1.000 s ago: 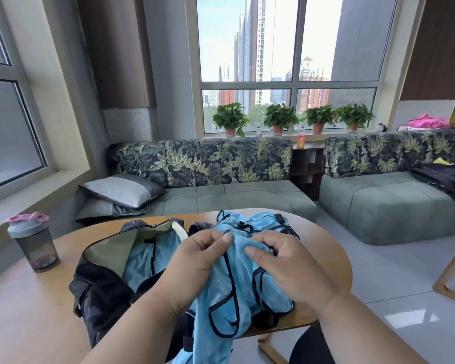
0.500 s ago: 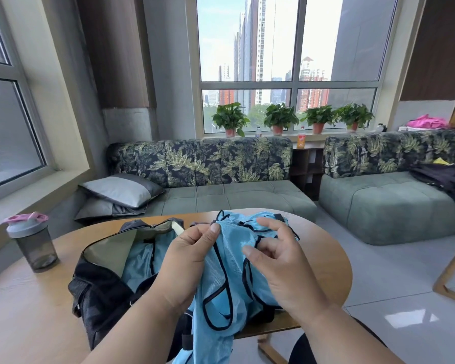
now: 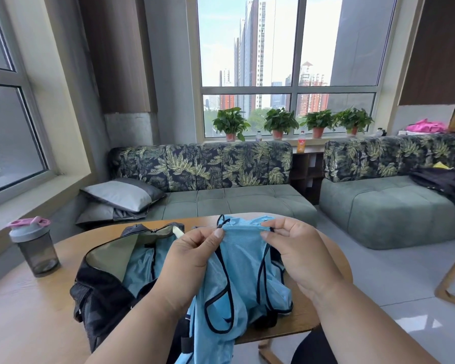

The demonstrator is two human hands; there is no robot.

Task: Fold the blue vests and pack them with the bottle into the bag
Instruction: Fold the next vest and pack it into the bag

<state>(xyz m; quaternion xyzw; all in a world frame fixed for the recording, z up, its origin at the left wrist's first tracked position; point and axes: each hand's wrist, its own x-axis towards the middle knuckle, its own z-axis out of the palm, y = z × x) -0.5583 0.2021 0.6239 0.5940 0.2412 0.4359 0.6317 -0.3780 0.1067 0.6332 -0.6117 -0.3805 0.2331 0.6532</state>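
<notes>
Now, the step in hand: finding the top edge of one blue vest (image 3: 234, 279) so that the fold can begin
Left hand (image 3: 192, 261): thumb and fingers pinched on the left corner of the vest's upper hem
Right hand (image 3: 300, 256): pinched on the right corner — the hem is stretched between both hands, above the table (image 3: 24, 311)
Bag (image 3: 103, 290): open on the table, blue cloth already inside it
Bottle (image 3: 33, 245): upright, well apart, left of the bag — not packed yet
Next move: I think to lay the vest flat and fold it evenly, without letting the corners slip
</notes>
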